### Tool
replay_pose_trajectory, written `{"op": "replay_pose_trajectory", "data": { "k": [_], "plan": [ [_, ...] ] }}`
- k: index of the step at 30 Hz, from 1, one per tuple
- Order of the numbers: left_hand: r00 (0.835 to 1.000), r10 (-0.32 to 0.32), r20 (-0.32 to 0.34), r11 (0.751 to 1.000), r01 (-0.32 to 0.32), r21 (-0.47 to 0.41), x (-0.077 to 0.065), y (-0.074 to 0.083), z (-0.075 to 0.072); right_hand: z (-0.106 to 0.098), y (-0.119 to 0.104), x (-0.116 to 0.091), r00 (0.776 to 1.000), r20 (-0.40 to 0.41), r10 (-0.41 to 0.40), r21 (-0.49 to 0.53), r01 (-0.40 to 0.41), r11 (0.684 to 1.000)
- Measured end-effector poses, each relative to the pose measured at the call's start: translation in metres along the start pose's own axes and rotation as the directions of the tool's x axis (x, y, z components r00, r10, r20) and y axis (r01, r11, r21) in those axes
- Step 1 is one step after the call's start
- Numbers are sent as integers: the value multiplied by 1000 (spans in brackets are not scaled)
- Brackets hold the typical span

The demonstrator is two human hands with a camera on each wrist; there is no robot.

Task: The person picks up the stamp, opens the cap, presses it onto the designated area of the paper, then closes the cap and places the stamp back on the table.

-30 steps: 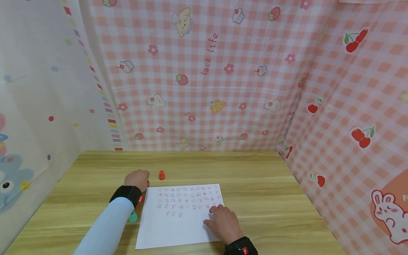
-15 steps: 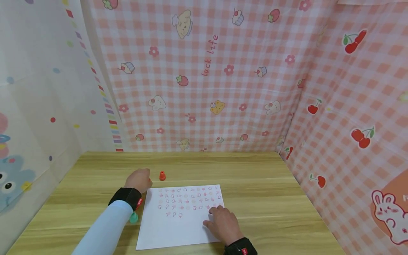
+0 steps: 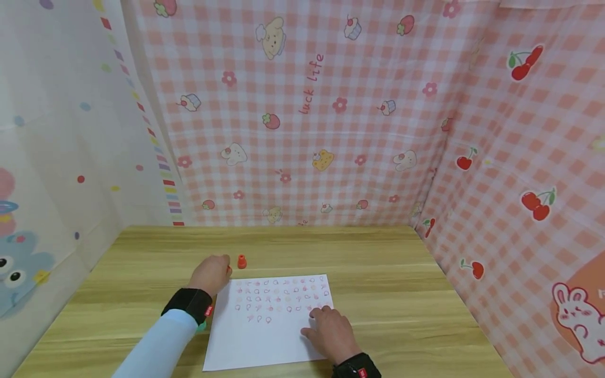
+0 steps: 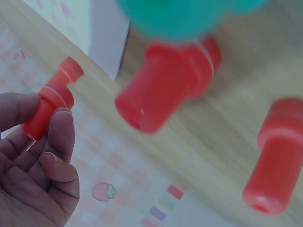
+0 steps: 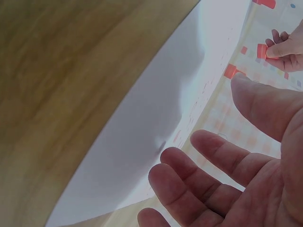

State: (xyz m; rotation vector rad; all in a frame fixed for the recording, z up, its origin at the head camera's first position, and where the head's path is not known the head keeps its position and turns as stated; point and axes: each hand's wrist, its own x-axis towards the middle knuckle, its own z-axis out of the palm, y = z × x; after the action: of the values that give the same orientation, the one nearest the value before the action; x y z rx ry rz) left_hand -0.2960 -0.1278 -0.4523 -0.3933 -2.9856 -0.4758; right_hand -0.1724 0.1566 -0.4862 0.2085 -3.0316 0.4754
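My left hand (image 3: 211, 275) pinches a small red stamp (image 4: 45, 113) between thumb and fingertips, just beyond the paper's upper left corner. Another red stamp (image 3: 242, 261) stands upright on the table, close to the right of that hand. In the left wrist view, two more red stamps, one nearer the middle (image 4: 158, 90) and one at the right edge (image 4: 277, 161), stand on the table by a teal stamp (image 4: 175, 16). My right hand (image 3: 331, 331), fingers spread and slightly bent, rests at the right edge of a white sheet of paper (image 3: 260, 344).
Rows of small pinkish printed marks (image 3: 279, 299) cover the paper's upper half. The wooden table (image 3: 402, 294) ends at a pink checked cloth wall (image 3: 302, 131) behind, with further cloth on both sides. My left forearm partly covers the teal stamp in the head view.
My left hand has moved right toward the standing red stamp, and the red stamp in its fingers shows again. My right hand and the paper have stayed in place.
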Motion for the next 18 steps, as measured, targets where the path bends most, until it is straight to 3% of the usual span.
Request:
{"op": "replay_pose_trajectory", "data": {
  "k": [18],
  "plan": [
    [998,-27,-52,995,22,-96,-32,27,7,2,-3,5,999,34,1,7,-1,1000]
  ]
}}
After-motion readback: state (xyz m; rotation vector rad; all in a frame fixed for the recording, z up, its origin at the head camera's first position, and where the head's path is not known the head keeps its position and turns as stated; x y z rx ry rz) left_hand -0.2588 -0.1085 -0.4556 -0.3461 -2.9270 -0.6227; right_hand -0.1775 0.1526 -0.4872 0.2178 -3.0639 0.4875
